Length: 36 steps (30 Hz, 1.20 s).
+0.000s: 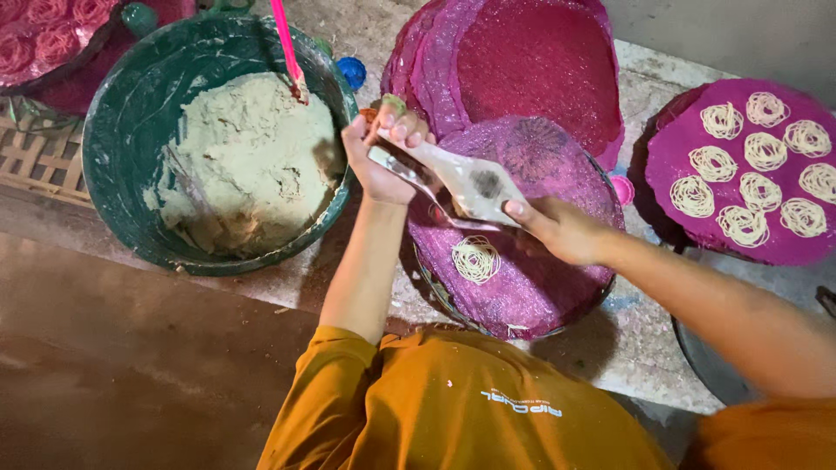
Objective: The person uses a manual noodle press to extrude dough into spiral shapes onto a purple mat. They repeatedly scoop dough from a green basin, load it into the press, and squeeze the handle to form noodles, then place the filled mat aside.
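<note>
My left hand [381,155] grips one end of a dough-smeared metal noodle press [466,181]. My right hand [557,228] holds its other end. The press hangs tilted over a round magenta woven tray [540,287]. A single pale coil of noodle strands [475,258] lies on that tray just below the press. My orange shirt [453,400] fills the bottom of the view.
A large green basin [122,113] of pale dough [244,157] stands to the left, with a pink stick [286,43] in it. Stacked magenta trays [522,61] sit behind. Another tray [679,139] at the right carries several noodle coils. A bamboo lattice [35,161] lies far left.
</note>
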### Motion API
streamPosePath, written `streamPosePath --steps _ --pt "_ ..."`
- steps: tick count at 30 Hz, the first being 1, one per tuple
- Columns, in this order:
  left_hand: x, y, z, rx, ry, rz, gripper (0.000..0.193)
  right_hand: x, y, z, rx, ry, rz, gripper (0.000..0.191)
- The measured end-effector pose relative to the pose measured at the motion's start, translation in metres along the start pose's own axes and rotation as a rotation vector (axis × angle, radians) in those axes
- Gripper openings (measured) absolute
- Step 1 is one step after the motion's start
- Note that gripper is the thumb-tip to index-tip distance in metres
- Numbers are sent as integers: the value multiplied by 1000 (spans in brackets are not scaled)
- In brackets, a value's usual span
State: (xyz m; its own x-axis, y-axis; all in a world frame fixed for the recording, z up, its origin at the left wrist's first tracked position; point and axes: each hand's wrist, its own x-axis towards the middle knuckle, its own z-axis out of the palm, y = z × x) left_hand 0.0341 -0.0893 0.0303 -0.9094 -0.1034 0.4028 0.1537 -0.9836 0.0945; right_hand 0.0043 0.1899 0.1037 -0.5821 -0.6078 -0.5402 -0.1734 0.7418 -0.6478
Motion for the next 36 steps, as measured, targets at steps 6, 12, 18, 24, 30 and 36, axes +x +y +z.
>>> streamPosePath --steps 6,12,18,24,30,36 --pt "13 -16 -4 -3 114 58 28 -3 -5 -24 -77 62 -72 69" --pt "12 3 -4 101 109 49 35 3 -9 -1 51 50 -17 67" --pt "20 -21 3 21 193 79 30 1 -5 -28 -80 56 0 67" --pt "27 -1 7 93 345 -83 43 13 1 -18 22 129 -66 68" --pt "-9 -15 -9 790 623 -752 81 17 24 -10 275 111 -96 64" --pt "-56 -11 -11 1661 123 -374 67 31 46 -5 259 268 -135 62"
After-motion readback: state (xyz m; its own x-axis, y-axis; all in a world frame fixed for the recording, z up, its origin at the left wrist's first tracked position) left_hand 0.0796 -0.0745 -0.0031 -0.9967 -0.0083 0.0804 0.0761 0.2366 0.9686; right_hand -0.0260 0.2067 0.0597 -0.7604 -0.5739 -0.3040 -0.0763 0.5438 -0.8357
